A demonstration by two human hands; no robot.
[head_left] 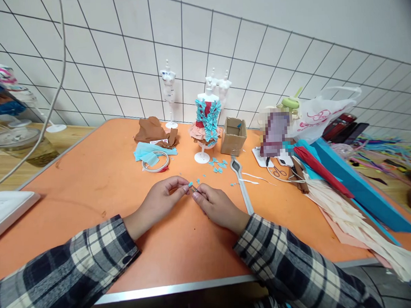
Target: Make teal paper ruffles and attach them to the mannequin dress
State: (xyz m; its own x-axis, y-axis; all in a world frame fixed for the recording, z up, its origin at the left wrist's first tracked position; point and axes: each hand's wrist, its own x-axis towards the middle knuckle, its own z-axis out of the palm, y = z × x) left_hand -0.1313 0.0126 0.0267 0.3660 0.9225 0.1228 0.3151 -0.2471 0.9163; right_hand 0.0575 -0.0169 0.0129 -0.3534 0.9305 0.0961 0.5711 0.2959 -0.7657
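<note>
My left hand is closed in a pinch on a small light-blue piece that looks like crepe paper. Close beside it, my right hand grips a slim tool, its tip at the blue piece; its kind is mostly hidden by my fingers. Beyond my hands, several small blue bows and scraps lie on the orange table. Behind them stands a miniature dress form wearing a red, pink and brown outfit covered with blue bows.
A small cardboard box stands right of the dress form. Brown sheets, blue paper and a white ring lie left. A grey strap-like strip, scissors, a pixelated upright device and paper rolls are right.
</note>
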